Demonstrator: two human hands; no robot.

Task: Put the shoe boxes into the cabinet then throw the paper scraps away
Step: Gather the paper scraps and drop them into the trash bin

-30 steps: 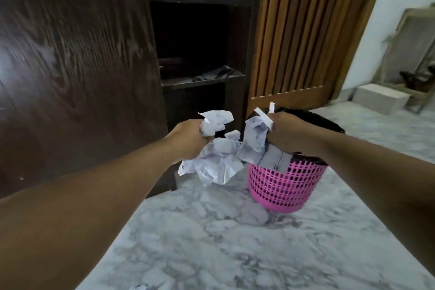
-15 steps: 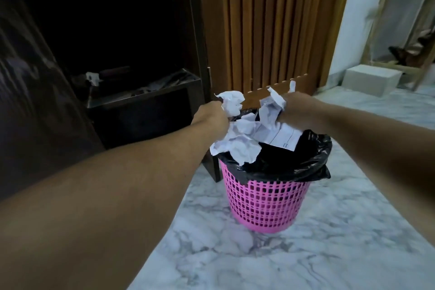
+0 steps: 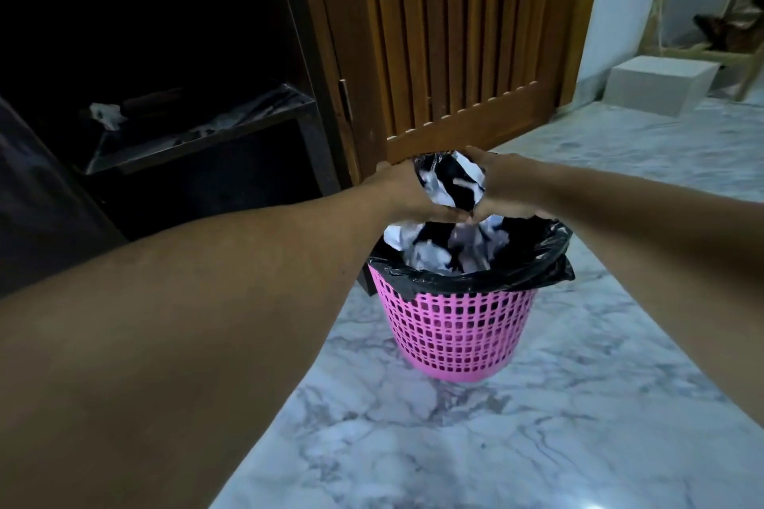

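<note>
Marble floor carries pink mesh wastebasket with black bin liner; left hand, right hand over rim, fingers spread apart, gripping nothing; crumpled paper scraps blurred, inside liner below hands

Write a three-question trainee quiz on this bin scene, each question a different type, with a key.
1. True or false: the pink basket has a black liner.
2. Multiple choice: where are the left hand and right hand? A) on the floor B) over the basket's mouth C) inside the cabinet
3. Fill in: the paper scraps seen below the hands are white and ____.

Key: 1 true. 2 B. 3 crumpled; they are blurred, so whether they are falling or already at rest cannot be told.
</note>
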